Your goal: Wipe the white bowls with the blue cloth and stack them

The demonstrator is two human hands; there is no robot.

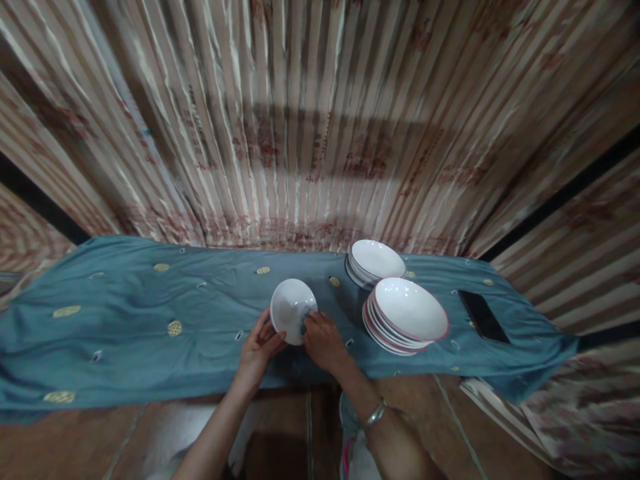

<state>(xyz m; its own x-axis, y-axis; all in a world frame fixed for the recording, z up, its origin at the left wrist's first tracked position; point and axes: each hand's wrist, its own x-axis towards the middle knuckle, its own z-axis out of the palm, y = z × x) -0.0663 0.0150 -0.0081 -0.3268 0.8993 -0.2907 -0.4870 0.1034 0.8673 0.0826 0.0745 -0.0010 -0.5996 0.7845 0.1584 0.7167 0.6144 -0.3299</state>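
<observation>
A small white bowl is tilted toward me over the front middle of the table. My left hand grips its left lower rim, thumb on the inside and fingers behind. Inside the bowl's right side, my right hand is closed with its fingertips on a small grey-blue piece, too blurred to name. To the right stands a stack of white bowls with red rims. Behind it is a second stack of white dishes with dark rims.
A blue-green patterned cloth covers the long table. A black phone lies toward its right end. Striped curtains hang close behind, with dark bars at the sides. Tiled floor shows below the front edge.
</observation>
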